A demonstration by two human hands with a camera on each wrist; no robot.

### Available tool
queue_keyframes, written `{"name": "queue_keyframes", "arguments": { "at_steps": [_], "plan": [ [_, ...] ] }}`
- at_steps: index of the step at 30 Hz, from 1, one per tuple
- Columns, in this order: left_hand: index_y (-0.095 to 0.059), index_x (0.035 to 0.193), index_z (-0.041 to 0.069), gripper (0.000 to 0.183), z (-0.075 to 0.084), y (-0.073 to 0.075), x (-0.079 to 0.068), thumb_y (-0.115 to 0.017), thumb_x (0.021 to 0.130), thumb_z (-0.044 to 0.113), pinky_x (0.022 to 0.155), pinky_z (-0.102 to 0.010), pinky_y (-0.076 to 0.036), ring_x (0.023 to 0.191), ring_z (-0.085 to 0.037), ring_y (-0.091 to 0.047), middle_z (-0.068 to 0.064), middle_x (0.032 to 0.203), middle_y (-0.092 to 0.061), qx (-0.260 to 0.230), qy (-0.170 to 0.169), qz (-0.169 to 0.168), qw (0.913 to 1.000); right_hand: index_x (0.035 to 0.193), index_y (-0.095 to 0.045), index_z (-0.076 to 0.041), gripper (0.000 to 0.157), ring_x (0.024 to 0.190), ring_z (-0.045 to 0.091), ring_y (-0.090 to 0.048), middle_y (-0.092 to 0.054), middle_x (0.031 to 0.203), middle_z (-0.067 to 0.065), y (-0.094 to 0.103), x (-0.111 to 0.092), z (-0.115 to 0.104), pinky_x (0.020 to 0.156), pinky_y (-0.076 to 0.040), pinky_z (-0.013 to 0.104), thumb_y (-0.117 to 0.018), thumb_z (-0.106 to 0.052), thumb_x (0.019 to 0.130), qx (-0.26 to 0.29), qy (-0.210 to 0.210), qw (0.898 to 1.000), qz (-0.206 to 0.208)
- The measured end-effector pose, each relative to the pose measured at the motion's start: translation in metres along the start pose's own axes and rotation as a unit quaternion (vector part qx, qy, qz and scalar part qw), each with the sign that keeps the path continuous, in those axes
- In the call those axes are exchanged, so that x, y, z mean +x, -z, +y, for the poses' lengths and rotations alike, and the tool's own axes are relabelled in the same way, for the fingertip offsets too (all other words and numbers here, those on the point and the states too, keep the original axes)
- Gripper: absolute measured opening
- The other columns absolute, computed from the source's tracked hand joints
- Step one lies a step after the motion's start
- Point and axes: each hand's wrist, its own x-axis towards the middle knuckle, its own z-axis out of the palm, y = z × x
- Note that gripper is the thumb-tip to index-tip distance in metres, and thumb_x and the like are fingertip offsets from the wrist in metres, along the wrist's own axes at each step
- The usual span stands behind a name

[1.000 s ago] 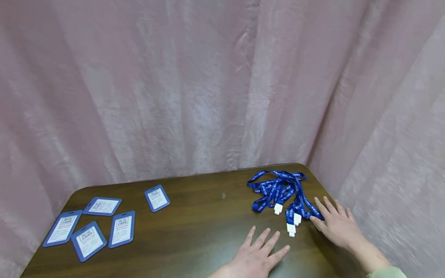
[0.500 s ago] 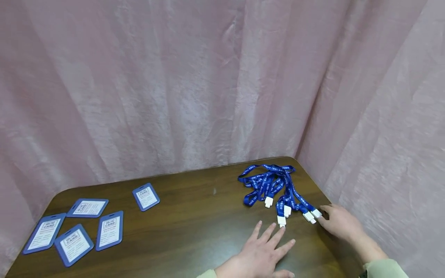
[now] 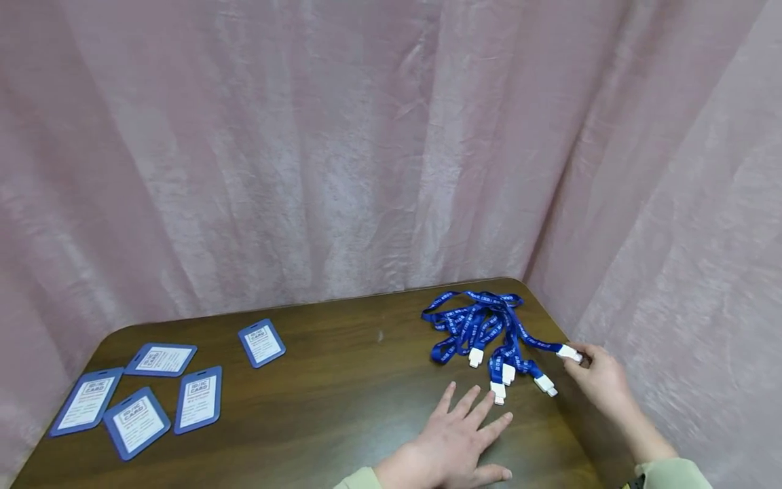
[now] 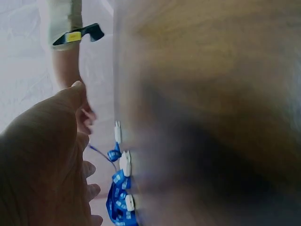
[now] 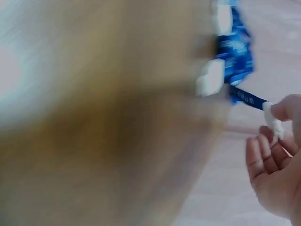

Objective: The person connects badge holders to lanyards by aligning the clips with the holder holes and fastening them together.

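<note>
Blue lanyards (image 3: 482, 324) with white lettering and white plastic clips lie tangled near the table's right corner. My right hand (image 3: 601, 380) pinches one lanyard's white clip (image 3: 569, 353) between thumb and fingers. In the right wrist view that clip (image 5: 272, 117) is raised, and its blue strap (image 5: 249, 98) runs taut back to the pile. My left hand (image 3: 449, 435) is spread with straight fingers over the table, its fingertips right by another white clip (image 3: 498, 392). The left wrist view shows the left hand (image 4: 47, 155) from its side, holding nothing.
Several blue-framed ID card holders lie on the left of the brown table (image 3: 342, 380); a single card holder (image 3: 261, 343) sits apart from the group. A pink curtain (image 3: 305, 156) hangs behind the table and along its right side.
My right hand has gone from spread fingers to pinching a lanyard clip, drawing it rightward and up from the others. The left hand stays spread, slightly shifted toward the clips.
</note>
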Motion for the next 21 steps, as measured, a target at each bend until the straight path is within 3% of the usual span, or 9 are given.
{"name": "queue_keyframes", "arguments": {
  "at_steps": [3,5,9,11,14,16,18,19,21],
  "plan": [
    [-0.018,0.164,0.040,0.079,-0.005,0.003,-0.004,-0.022,0.096,0.081,0.122,-0.056,-0.016,0.156,-0.023,-0.014,0.001,0.171,-0.016,-0.008,0.007,0.000,0.9999,0.125,-0.067,0.008,0.039,0.072,0.005,-0.054,-0.062,0.084,-0.005,0.014,0.011,-0.021,0.058,-0.044,0.019,-0.070,-0.019,0.097,0.103,-0.035,0.993,0.043],
    [-0.017,0.164,0.040,0.079,-0.007,0.005,-0.007,-0.022,0.096,0.080,0.122,-0.057,-0.016,0.156,-0.024,-0.013,0.001,0.171,-0.015,-0.011,0.011,0.000,0.9999,0.129,-0.065,0.007,0.040,0.070,-0.002,-0.059,-0.066,0.084,-0.013,0.023,0.021,-0.035,0.061,-0.048,0.013,-0.070,-0.018,0.098,0.196,-0.060,0.977,0.061],
    [-0.015,0.164,0.040,0.079,-0.011,0.010,-0.010,-0.022,0.096,0.080,0.122,-0.056,-0.015,0.156,-0.023,-0.012,0.002,0.171,-0.013,-0.012,0.020,0.001,0.9997,0.120,-0.071,-0.001,0.025,0.072,0.001,-0.067,-0.071,0.087,-0.013,0.037,0.044,-0.061,0.069,-0.054,0.012,-0.072,-0.008,0.096,0.397,-0.068,0.911,0.090],
    [-0.014,0.164,0.040,0.079,-0.014,0.012,-0.012,-0.022,0.096,0.080,0.122,-0.056,-0.014,0.156,-0.023,-0.012,0.002,0.171,-0.012,-0.015,0.026,0.001,0.9996,0.111,-0.073,-0.003,0.017,0.075,0.005,-0.068,-0.073,0.090,-0.006,0.042,0.056,-0.073,0.070,-0.056,0.016,-0.073,-0.003,0.094,0.488,-0.057,0.866,0.096],
    [-0.014,0.164,0.040,0.079,-0.019,0.014,-0.016,-0.024,0.097,0.079,0.122,-0.057,-0.015,0.156,-0.024,-0.012,0.001,0.171,-0.013,-0.019,0.035,0.005,0.9992,0.106,-0.071,0.003,0.012,0.084,0.012,-0.071,-0.072,0.096,0.006,0.051,0.070,-0.090,0.077,-0.059,0.024,-0.069,0.005,0.094,0.613,-0.032,0.786,0.080],
    [-0.014,0.164,0.039,0.078,-0.023,0.015,-0.019,-0.026,0.097,0.078,0.122,-0.057,-0.015,0.156,-0.024,-0.013,0.000,0.171,-0.014,-0.024,0.041,0.009,0.9989,0.105,-0.069,0.008,0.011,0.089,0.019,-0.073,-0.072,0.098,0.013,0.057,0.078,-0.099,0.082,-0.060,0.031,-0.065,0.010,0.095,0.694,-0.027,0.717,0.062],
    [-0.014,0.165,0.039,0.078,-0.029,0.015,-0.023,-0.026,0.098,0.077,0.122,-0.057,-0.014,0.156,-0.025,-0.012,-0.001,0.171,-0.014,-0.029,0.047,0.010,0.9984,0.104,-0.068,0.009,0.011,0.093,0.025,-0.074,-0.072,0.098,0.017,0.064,0.086,-0.106,0.087,-0.059,0.035,-0.060,0.012,0.096,0.749,-0.024,0.660,0.046],
    [-0.013,0.165,0.039,0.078,-0.032,0.016,-0.025,-0.026,0.098,0.077,0.122,-0.058,-0.014,0.156,-0.025,-0.012,-0.001,0.171,-0.013,-0.035,0.049,0.009,0.9981,0.103,-0.068,0.009,0.012,0.093,0.028,-0.074,-0.073,0.097,0.019,0.068,0.089,-0.109,0.089,-0.059,0.037,-0.058,0.013,0.097,0.772,-0.023,0.634,0.041],
    [-0.013,0.165,0.038,0.078,-0.038,0.017,-0.029,-0.026,0.098,0.077,0.122,-0.058,-0.013,0.156,-0.025,-0.011,-0.001,0.171,-0.012,-0.048,0.054,0.008,0.9974,0.102,-0.068,0.010,0.013,0.093,0.031,-0.074,-0.073,0.095,0.022,0.076,0.096,-0.115,0.091,-0.058,0.040,-0.055,0.012,0.099,0.799,-0.020,0.601,0.034]
  ]
}}
